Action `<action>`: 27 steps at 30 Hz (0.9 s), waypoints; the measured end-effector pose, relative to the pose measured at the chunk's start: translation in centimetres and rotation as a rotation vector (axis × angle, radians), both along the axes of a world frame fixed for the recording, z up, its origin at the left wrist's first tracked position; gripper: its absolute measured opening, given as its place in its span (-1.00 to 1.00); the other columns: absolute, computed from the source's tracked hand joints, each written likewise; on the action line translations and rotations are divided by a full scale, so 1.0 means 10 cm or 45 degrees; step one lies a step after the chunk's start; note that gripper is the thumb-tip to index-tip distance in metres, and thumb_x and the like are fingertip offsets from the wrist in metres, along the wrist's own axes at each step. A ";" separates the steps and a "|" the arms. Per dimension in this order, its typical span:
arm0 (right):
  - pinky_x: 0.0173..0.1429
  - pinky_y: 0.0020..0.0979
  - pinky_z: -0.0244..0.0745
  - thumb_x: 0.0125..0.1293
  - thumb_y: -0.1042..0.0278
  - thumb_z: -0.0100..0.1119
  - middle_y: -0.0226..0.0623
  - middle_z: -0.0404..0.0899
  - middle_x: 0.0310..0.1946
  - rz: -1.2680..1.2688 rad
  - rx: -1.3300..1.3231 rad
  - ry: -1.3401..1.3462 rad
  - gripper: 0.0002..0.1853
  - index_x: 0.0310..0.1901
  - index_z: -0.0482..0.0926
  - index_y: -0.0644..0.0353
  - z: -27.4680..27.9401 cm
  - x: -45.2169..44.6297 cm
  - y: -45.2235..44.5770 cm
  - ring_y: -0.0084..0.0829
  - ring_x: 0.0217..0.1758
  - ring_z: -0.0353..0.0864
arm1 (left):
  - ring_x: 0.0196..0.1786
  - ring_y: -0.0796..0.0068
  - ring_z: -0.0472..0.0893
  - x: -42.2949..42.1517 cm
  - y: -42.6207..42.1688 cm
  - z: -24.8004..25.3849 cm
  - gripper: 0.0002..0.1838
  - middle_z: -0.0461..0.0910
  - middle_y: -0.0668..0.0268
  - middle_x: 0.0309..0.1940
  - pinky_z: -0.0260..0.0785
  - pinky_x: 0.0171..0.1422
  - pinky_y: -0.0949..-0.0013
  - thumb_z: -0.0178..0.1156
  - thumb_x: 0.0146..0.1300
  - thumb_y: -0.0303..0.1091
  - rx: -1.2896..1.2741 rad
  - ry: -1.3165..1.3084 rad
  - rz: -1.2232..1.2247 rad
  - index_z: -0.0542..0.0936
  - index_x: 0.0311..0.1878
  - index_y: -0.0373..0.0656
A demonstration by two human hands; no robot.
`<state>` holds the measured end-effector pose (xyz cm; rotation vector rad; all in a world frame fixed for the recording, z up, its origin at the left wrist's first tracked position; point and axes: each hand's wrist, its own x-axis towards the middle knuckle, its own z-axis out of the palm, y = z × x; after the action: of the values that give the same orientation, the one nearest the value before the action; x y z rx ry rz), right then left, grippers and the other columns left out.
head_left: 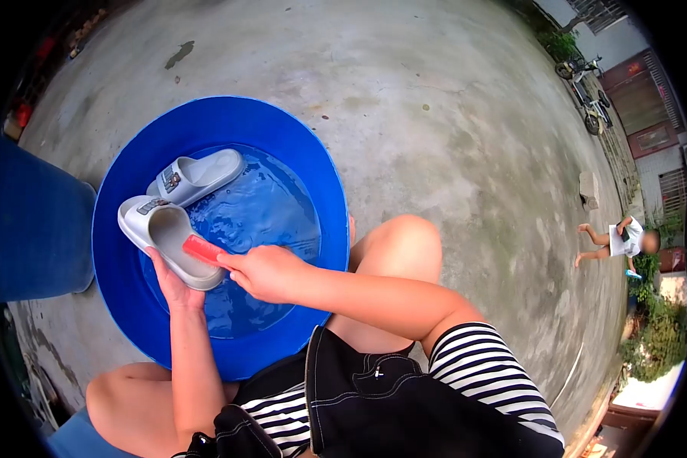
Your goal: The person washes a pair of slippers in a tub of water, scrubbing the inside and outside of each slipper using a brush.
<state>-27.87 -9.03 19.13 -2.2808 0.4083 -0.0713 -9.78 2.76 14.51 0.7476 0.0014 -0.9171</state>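
My left hand (177, 286) is closed on the near side of a light grey slide sandal (141, 221), held tilted over the blue tub (313, 183). In my right hand (271, 273) is a red brush (204, 249), its head against the sandal's inner sole. The brush's bristles are hidden beneath it. A second grey slide sandal (217, 169) with a dark cartoon patch on its strap sits behind the first, in the tub's shallow water (275, 217).
A tall blue barrel (34, 221) stands left of the tub on the concrete ground (450, 114). A person (622, 238) in a white top is far to the right, near plants (656, 343). A parked scooter (588, 95) is at upper right.
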 end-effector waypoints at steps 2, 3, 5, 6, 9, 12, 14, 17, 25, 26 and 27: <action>-0.15 0.10 0.57 0.50 0.22 0.05 0.07 0.68 -0.35 -0.010 -0.031 -0.007 -0.60 0.31 0.55 0.03 -0.02 -0.03 0.09 0.13 -0.26 0.70 | 0.27 0.15 0.60 -0.03 -0.04 0.00 -0.32 0.57 0.18 0.25 0.49 0.37 0.04 -0.11 0.57 0.27 0.081 0.006 0.053 0.36 0.47 -0.06; -0.15 0.10 0.57 0.50 0.22 0.05 0.07 0.68 -0.35 -0.027 -0.037 -0.004 -0.60 0.31 0.55 0.03 -0.01 0.00 0.07 0.13 -0.26 0.70 | 0.26 0.16 0.60 -0.10 -0.08 0.02 -0.31 0.57 0.19 0.24 0.50 0.37 0.05 -0.14 0.58 0.28 0.165 0.012 0.123 0.36 0.47 -0.06; -0.15 0.10 0.57 0.50 0.21 0.06 0.08 0.68 -0.34 -0.149 -0.045 0.067 -0.60 0.31 0.53 0.06 0.04 0.13 -0.04 0.13 -0.27 0.70 | 0.29 0.13 0.59 -0.28 -0.21 0.04 -0.29 0.55 0.17 0.29 0.48 0.39 0.02 -0.19 0.58 0.30 0.182 0.037 0.017 0.34 0.49 -0.06; -0.15 0.09 0.57 0.50 0.21 0.06 0.11 0.67 -0.36 -0.229 -0.105 0.020 -0.60 0.30 0.52 0.09 -0.06 0.18 -0.08 0.14 -0.27 0.70 | 0.29 0.12 0.59 -0.37 -0.26 0.10 -0.27 0.54 0.16 0.30 0.48 0.39 0.02 -0.21 0.58 0.32 0.190 0.071 -0.011 0.34 0.50 -0.07; -0.16 0.07 0.56 0.49 0.23 0.09 0.11 0.64 -0.39 -0.168 -0.050 0.013 -0.57 0.34 0.52 0.08 -0.12 0.06 -0.02 0.13 -0.28 0.69 | 0.24 0.10 0.62 -0.25 -0.19 0.00 -0.24 0.57 0.08 0.25 0.51 0.34 0.03 -0.23 0.56 0.36 0.077 0.151 -0.101 0.38 0.46 -0.10; -0.14 0.05 0.56 0.48 0.26 0.13 0.09 0.66 -0.38 -0.069 -0.050 0.118 -0.55 0.37 0.52 0.07 0.16 -0.19 0.15 0.12 -0.28 0.68 | 0.17 0.13 0.63 -0.05 -0.09 -0.20 -0.24 0.59 0.11 0.17 0.53 0.27 0.03 -0.16 0.53 0.39 0.006 0.196 -0.121 0.44 0.40 -0.09; -0.13 0.05 0.57 0.48 0.27 0.13 0.13 0.66 -0.37 -0.115 -0.120 0.043 -0.56 0.35 0.54 0.08 0.09 -0.08 0.14 0.12 -0.27 0.68 | 0.14 0.13 0.63 -0.14 -0.17 -0.17 -0.23 0.60 0.11 0.14 0.54 0.25 0.03 -0.14 0.52 0.40 0.037 0.226 -0.116 0.42 0.41 -0.10; -0.11 0.05 0.58 0.47 0.29 0.13 0.15 0.66 -0.35 -0.318 -0.317 0.064 -0.56 0.35 0.54 0.08 -0.04 0.31 -0.04 0.13 -0.25 0.69 | 0.28 0.17 0.60 -0.33 -0.31 -0.06 -0.24 0.56 0.11 0.28 0.48 0.39 0.09 -0.16 0.55 0.35 0.068 0.220 -0.136 0.38 0.46 -0.10; -0.13 0.05 0.58 0.50 0.29 0.11 0.14 0.67 -0.37 -0.219 -0.169 0.092 -0.53 0.41 0.50 0.02 0.10 0.07 0.38 0.17 -0.31 0.68 | 0.19 0.18 0.63 -0.01 -0.13 -0.17 -0.25 0.59 0.10 0.18 0.53 0.31 0.06 -0.12 0.54 0.35 -0.023 0.225 -0.097 0.40 0.43 -0.12; -0.14 0.07 0.57 0.50 0.28 0.10 0.15 0.66 -0.38 -0.272 -0.183 0.043 -0.54 0.41 0.50 0.03 -0.04 0.23 0.26 0.18 -0.31 0.68 | 0.21 0.18 0.62 -0.08 -0.17 -0.15 -0.24 0.58 0.10 0.20 0.52 0.32 0.07 -0.12 0.54 0.35 0.076 0.205 -0.082 0.39 0.44 -0.12; -0.14 0.09 0.56 0.51 0.25 0.08 0.17 0.66 -0.38 -0.331 -0.245 0.050 -0.54 0.41 0.49 0.03 -0.05 0.42 0.13 0.17 -0.29 0.68 | 0.26 0.20 0.61 -0.15 -0.19 -0.14 -0.22 0.57 0.10 0.24 0.52 0.33 0.08 -0.13 0.53 0.36 0.021 0.221 -0.127 0.37 0.46 -0.13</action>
<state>-23.67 -7.71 18.58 -2.4071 0.7455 -0.2055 -11.26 0.87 13.12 0.6860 0.1254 -1.0762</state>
